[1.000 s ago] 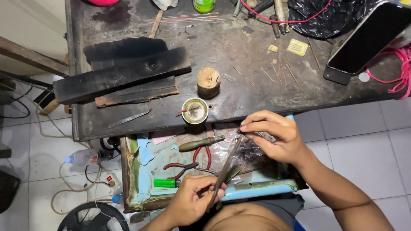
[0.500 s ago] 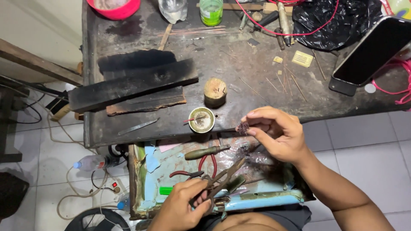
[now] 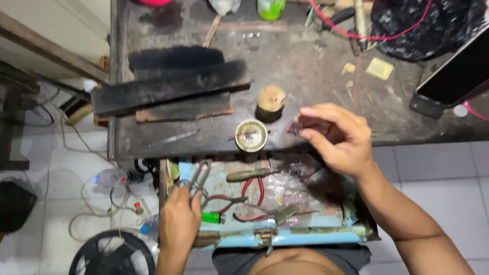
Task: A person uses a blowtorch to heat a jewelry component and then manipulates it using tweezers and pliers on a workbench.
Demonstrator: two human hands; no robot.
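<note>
My right hand (image 3: 338,137) is pinched shut on a small dark piece (image 3: 295,127), held between thumb and fingertips just above the front edge of the dark workbench (image 3: 305,66). I take the small round tin cup (image 3: 251,135) as my landmark: the piece sits close to its right, level with it, and the short wooden stump (image 3: 271,102) stands just behind the cup, touching or nearly so. My left hand (image 3: 179,224) is well off to the cup's near left, down over the open blue drawer (image 3: 285,237), closed around a pair of metal tongs (image 3: 198,175) whose long axis runs away from me, tips pointing roughly toward the bench edge left of the cup. The tips look slightly apart and hold nothing I can make out. So the piece lies to the right and ahead of the tongs, across the cup, and my right hand is by far the nearer one to it. Red-handled pliers (image 3: 239,196) lie in the drawer between my hands.
</note>
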